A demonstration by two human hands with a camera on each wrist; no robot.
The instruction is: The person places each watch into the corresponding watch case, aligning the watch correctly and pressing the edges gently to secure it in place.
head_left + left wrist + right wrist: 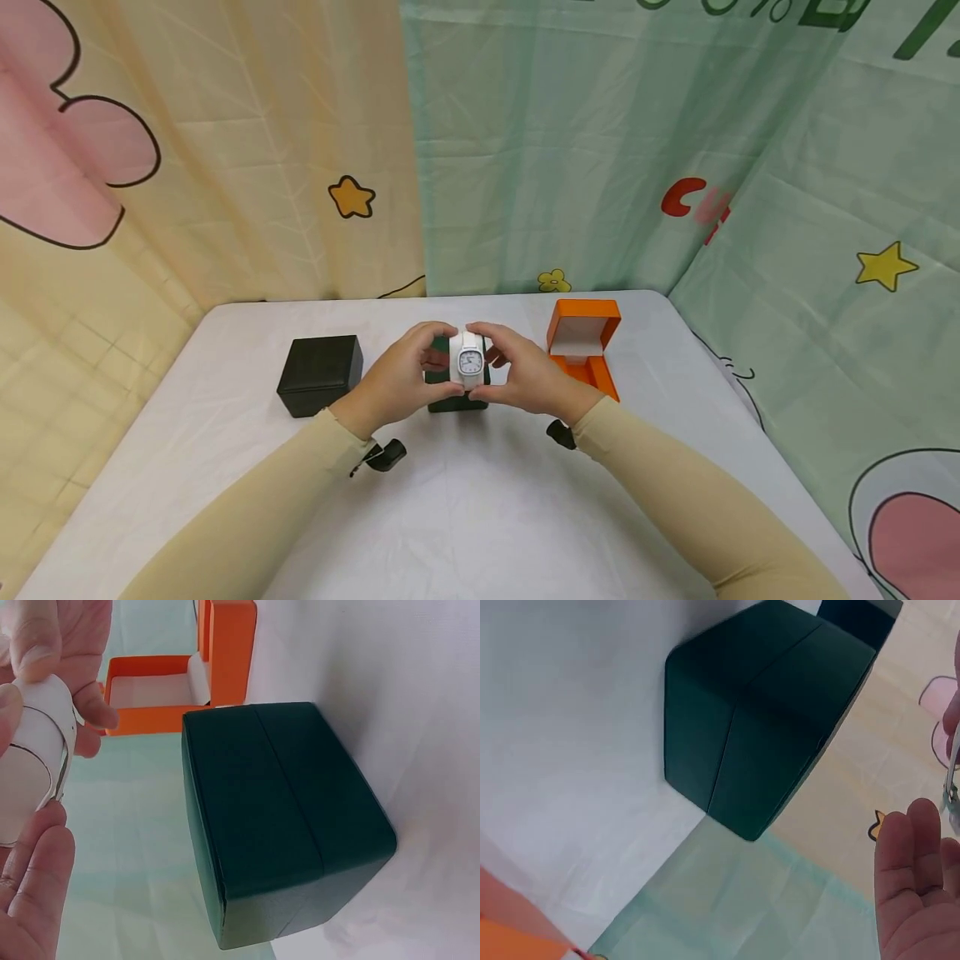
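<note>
A white wristwatch [470, 361] with a square-cornered dial stands upright between both hands, its face towards me. A white pad shows behind its strap. My left hand [397, 375] pinches its left side, forefinger at the top and thumb at the bottom. On the other side my right hand [532, 372] grips it in the same way. The left wrist view has the curved white band [45, 724] close up, with fingertips on it. Behind and below the hands sits a dark green box [277, 795], partly covered by them in the head view.
To the left on the white-covered table [457, 500] stands a closed black box [318, 375]. An orange box [585, 321] with its lid up and a pale lining stands at the right, partly behind the right hand. Printed curtains [525, 150] hang behind the table.
</note>
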